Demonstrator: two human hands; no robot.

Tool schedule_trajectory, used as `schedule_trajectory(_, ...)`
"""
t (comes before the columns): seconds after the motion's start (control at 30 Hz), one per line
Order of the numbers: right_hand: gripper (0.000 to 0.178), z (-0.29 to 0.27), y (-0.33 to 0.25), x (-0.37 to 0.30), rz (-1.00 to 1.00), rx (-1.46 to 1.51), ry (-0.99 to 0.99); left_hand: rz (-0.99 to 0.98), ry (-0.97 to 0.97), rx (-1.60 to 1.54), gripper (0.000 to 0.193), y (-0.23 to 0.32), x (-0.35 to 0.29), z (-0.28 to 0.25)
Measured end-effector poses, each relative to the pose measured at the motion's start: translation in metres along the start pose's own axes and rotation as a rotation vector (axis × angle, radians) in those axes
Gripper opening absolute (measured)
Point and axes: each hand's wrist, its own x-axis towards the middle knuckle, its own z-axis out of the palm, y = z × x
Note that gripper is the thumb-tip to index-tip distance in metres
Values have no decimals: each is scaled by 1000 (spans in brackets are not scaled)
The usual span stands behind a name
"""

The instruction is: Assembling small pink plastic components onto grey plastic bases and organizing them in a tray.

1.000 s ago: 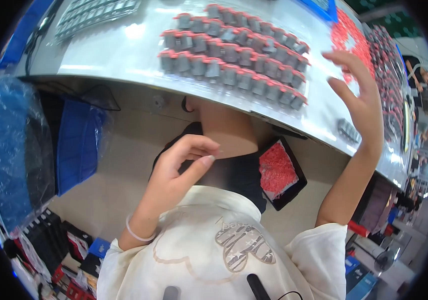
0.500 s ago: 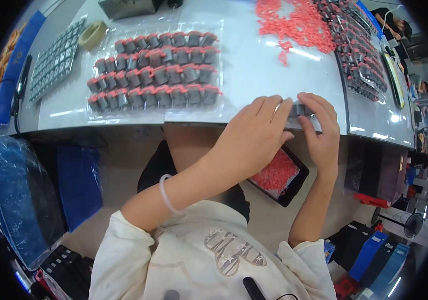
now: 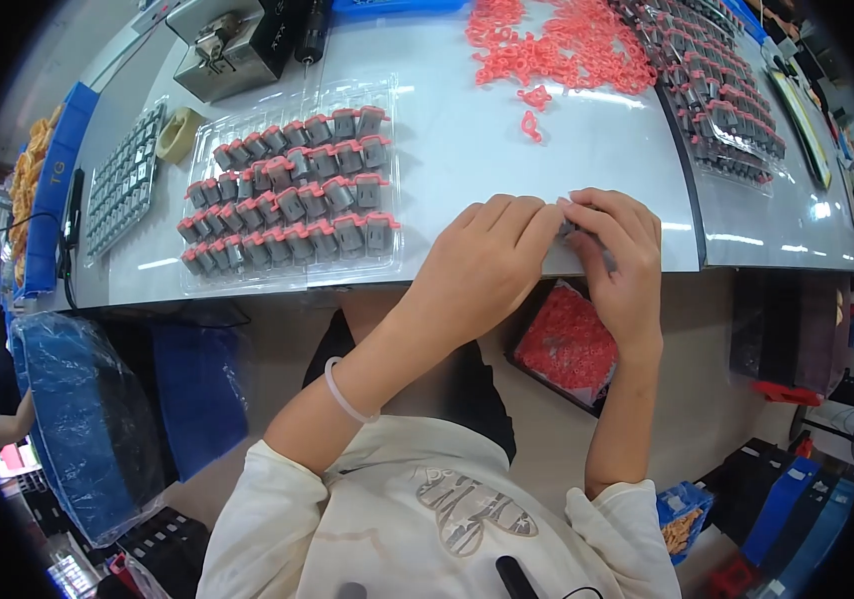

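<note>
My left hand (image 3: 487, 260) and my right hand (image 3: 619, 255) meet over the near edge of the white table. Between their fingertips is a small dark grey block (image 3: 568, 226), mostly covered by the fingers. Both hands are closed around it, the right one pinching with thumb and fingers. To the left of the hands lies a transparent plastic tray (image 3: 394, 268) with rows of grey blocks, each topped by a red piece. Beyond the hands, loose red plastic pieces (image 3: 567, 55) form a pile, with a few strays (image 3: 532, 127) nearer to me.
A second tray (image 3: 127, 185) of grey parts and a tape roll (image 3: 178, 135) lie at left. A metal device (image 3: 232, 50) stands at the back. More filled trays (image 3: 717, 100) are stacked at right. Below the table edge sits a dark box of red pieces (image 3: 569, 344).
The view has shifted, showing more of the table's far left. My hands have drawn closer together around the block, which shows less than before.
</note>
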Motion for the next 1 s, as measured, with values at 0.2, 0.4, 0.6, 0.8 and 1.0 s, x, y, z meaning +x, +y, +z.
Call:
schedule_trajectory(0.2,21,-4,4,11,87,83,0,-315,12,-621,27,2,-29,-28)
schedule_trajectory(0.4,18,15,8,70,283,189,18,-590,100,-1367,23,19,-71,-58)
schedule_trajectory(0.6,17,43,4,91,172,-131,-208,-505,225,-1231,32,18,-110,-81)
schedule_trajectory(0.8,8,11,-71,75,-151,470,-393,-583,334,-1487,32,6,-131,-97)
schedule_trajectory(1.0,18,6,-138,51,-561,404,-395,-657,315,-1651,30,11,-132,-107)
